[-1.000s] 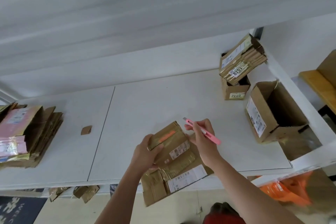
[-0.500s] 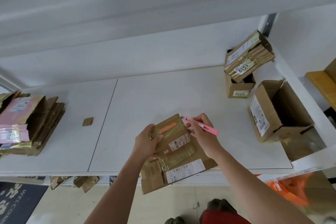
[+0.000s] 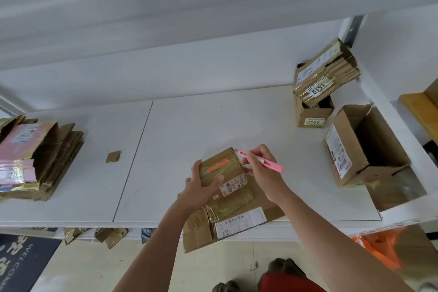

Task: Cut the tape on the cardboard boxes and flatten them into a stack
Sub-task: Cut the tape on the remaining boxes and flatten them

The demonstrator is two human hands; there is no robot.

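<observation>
Head view — open box (image 3: pixel 365 147) lies sideways, interior dark, contents unreadable.

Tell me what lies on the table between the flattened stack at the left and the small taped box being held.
In the head view, only a small cardboard scrap lies between the flattened stack and the small taped box; the rest of that white table stretch is bare.

— What sits on the white table (image 3: pixel 213 130)?
— Flattened stack (image 3: pixel 35 159) at nine o'clock, cardboard scrap (image 3: pixel 113 156) near it, open boxes (image 3: pixel 362 147) at three, a taped box (image 3: pixel 222 168) on flat cardboard (image 3: pixel 237 220) at six.
</observation>
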